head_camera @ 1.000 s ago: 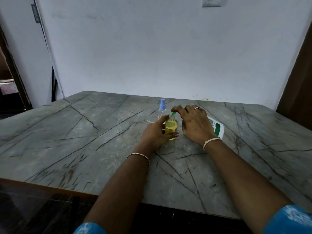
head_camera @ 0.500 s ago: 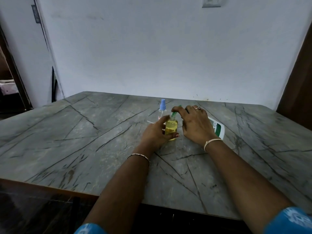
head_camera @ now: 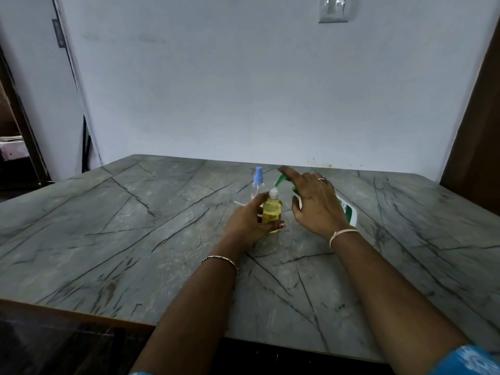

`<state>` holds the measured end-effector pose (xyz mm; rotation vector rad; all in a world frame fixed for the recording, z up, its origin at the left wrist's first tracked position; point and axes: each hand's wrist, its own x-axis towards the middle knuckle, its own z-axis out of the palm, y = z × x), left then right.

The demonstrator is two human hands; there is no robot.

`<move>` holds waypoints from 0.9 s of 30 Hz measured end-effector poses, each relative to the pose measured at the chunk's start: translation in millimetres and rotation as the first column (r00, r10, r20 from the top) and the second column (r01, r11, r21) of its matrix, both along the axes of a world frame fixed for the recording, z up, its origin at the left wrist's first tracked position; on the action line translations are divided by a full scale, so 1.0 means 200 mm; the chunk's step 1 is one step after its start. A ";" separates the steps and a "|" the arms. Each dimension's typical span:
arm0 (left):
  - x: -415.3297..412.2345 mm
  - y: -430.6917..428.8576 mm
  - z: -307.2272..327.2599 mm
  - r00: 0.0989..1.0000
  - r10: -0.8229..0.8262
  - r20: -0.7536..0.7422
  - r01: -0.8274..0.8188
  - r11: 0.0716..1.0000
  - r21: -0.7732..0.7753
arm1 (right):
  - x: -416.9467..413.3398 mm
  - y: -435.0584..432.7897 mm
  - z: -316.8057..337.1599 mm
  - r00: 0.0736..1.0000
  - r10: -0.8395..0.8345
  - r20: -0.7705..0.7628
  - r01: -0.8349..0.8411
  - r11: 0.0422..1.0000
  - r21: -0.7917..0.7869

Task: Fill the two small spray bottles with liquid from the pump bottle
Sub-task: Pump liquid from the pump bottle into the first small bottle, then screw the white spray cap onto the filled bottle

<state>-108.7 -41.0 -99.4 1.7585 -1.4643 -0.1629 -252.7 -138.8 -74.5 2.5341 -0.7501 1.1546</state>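
Yellow-filled spray bottle [head_camera: 272, 212] gripped by left hand [head_camera: 249, 223]. Green pump head [head_camera: 280, 182], at its 1 o'clock, touched by right hand [head_camera: 316, 204], fingers spread. Blue-capped bottle [head_camera: 257, 185] at 11 o'clock.

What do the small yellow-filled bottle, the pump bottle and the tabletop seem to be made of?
Small bottle: clear glossy plastic, likely; yellow liquid shows through the wall.
Pump bottle: opaque white plastic, green printed label, green plastic pump head.
Tabletop: grey veined marble look, dull sheen; the brown front edge hints at laminate over board, not stone.
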 end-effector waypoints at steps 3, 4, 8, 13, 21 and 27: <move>0.01 0.00 -0.01 1.000 -0.006 0.025 0.006 1.000 0.007 | -0.02 0.00 0.02 0.981 0.075 0.176 -0.093 0.991 0.095; 0.01 0.00 -0.01 0.999 -0.008 0.034 0.007 1.000 0.010 | -0.02 0.00 0.02 0.964 0.091 0.249 -0.128 0.982 0.138; 0.02 -0.01 -0.01 0.999 -0.011 0.040 0.011 1.000 0.010 | -0.03 -0.01 0.03 0.855 0.080 0.512 -0.244 0.934 0.262; 0.03 -0.02 -0.03 1.000 -0.007 -0.022 0.007 1.000 -0.013 | -0.07 -0.07 0.04 0.706 0.050 0.707 -0.332 0.905 0.267; 0.05 -0.03 -0.05 0.998 -0.022 -0.055 0.022 1.000 0.004 | -0.15 -0.11 0.02 0.565 0.012 0.825 -0.403 0.877 0.262; 0.05 -0.03 -0.05 0.998 -0.031 -0.048 0.031 1.000 -0.002 | -0.15 -0.10 0.00 0.542 0.033 0.839 -0.427 0.871 0.242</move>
